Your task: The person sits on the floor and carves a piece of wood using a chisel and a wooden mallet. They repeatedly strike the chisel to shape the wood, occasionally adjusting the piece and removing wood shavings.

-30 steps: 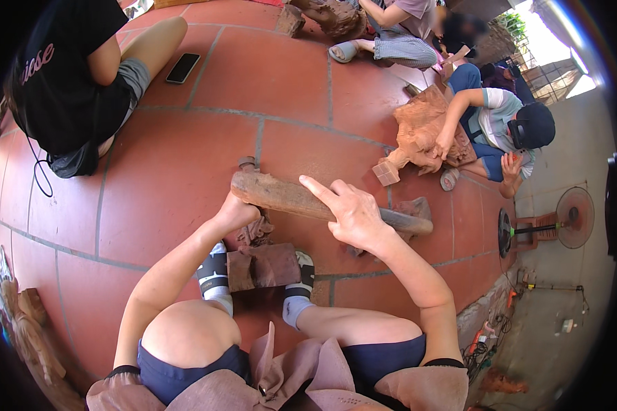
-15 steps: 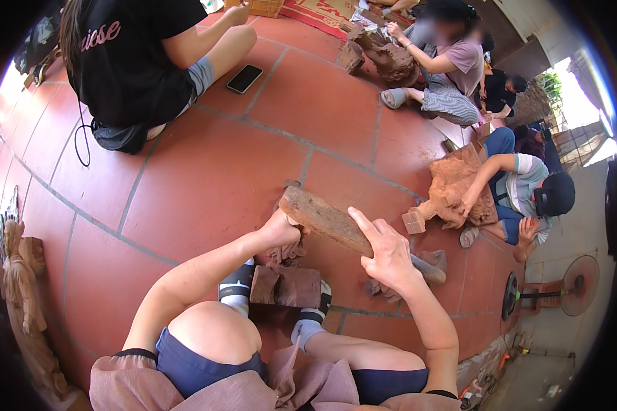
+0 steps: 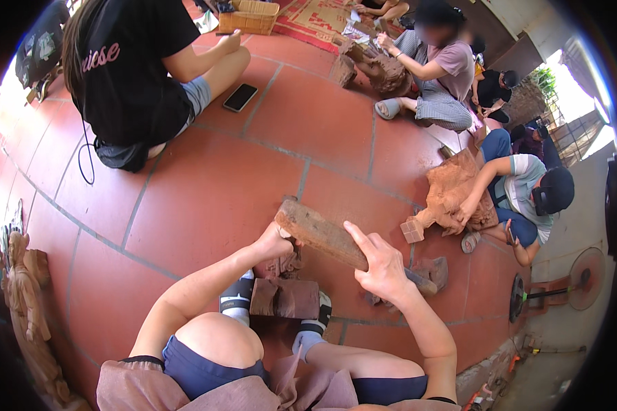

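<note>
My right hand (image 3: 380, 268) is closed round a long wooden mallet (image 3: 319, 234), with the index finger stretched out along it. The mallet's thick end lies over my left hand (image 3: 274, 241), which is closed in a fist; what it grips is hidden behind the mallet. Below my left hand, a reddish-brown carved wood piece (image 3: 286, 299) rests between my feet, its block-like base toward me and its carved part (image 3: 281, 266) farther off.
Wood chunks (image 3: 432, 270) lie on the tiled floor beyond my right hand. A co-worker at right handles a large carving (image 3: 452, 188); others sit farther back. A phone (image 3: 240, 97) lies near a person in black. Carved figures (image 3: 24, 288) stand left, a fan (image 3: 586, 277) right.
The mallet and both hands sit slightly lower and to the left in the picture. The whole view has shifted a little; the grips look the same.
</note>
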A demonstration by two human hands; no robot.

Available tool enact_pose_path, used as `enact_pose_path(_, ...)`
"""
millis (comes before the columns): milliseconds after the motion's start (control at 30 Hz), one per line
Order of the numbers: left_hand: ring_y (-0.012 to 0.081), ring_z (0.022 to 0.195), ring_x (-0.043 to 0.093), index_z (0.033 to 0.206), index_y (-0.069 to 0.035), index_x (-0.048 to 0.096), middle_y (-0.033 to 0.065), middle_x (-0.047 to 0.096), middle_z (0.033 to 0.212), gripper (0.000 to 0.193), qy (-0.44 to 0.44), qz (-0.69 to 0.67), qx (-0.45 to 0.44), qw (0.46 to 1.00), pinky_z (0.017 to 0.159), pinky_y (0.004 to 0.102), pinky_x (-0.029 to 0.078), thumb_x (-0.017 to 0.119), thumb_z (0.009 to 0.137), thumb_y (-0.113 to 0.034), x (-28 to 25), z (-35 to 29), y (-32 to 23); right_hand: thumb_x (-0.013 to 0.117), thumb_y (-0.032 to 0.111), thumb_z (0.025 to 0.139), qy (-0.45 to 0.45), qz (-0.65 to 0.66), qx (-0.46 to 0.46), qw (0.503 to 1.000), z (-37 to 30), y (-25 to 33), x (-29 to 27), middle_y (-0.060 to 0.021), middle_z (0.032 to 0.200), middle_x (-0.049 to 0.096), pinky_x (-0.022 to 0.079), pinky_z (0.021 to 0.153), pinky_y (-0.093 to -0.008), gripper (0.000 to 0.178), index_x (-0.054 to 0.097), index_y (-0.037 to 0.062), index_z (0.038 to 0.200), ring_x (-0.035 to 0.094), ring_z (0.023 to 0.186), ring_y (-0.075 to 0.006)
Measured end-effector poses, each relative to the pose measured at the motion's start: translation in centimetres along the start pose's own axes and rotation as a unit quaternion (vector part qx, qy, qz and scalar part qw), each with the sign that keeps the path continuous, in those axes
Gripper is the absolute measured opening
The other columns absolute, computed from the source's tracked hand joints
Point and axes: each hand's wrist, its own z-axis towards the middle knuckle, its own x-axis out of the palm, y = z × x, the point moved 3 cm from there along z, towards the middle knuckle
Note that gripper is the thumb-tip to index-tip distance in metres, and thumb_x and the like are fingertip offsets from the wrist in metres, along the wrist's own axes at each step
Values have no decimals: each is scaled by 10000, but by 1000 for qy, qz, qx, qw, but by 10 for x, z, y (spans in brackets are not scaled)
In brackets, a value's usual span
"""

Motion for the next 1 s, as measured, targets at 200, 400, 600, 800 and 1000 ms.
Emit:
enact_pose_path(200,195,838,624,951,-26,627,65,659,855,299,3,161,120,980,726,337,507,613,687,114,2,13,-13,703,37,667,32,-60,4,998,2,-4,2,-115,938,532,519,778,-437,965,295,323,1494,600,859,-310)
enact_pose_path(400,278,1025,606,1083,-28,616,132,652,1071,433,57,133,-6,989,868,363,477,653,663,73,6,12,-1,695,31,683,26,-19,18,999,-2,-5,-1,-128,954,540,518,781,-445,950,298,330,1491,605,871,-320)
enact_pose_path(600,199,946,630,945,-16,638,86,671,985,284,-30,118,83,989,805,334,521,633,690,108,0,15,-2,688,51,678,73,6,68,995,-1,-8,7,-150,1046,568,503,855,-446,904,330,280,1475,607,970,-344)
enact_pose_path(800,154,855,638,909,-67,585,71,658,942,327,-61,-203,-50,976,702,290,540,594,689,175,-22,37,-25,718,120,577,-20,306,168,937,-35,-54,71,-225,1223,594,437,1005,-372,868,414,66,1388,559,1193,-338)
enact_pose_path(1000,128,825,650,1092,-34,555,52,609,875,390,66,-24,-122,990,587,281,553,745,751,-27,-33,57,-69,712,-53,573,-29,535,359,764,-76,-110,202,-60,811,597,502,579,-311,745,442,22,1263,610,679,-159)
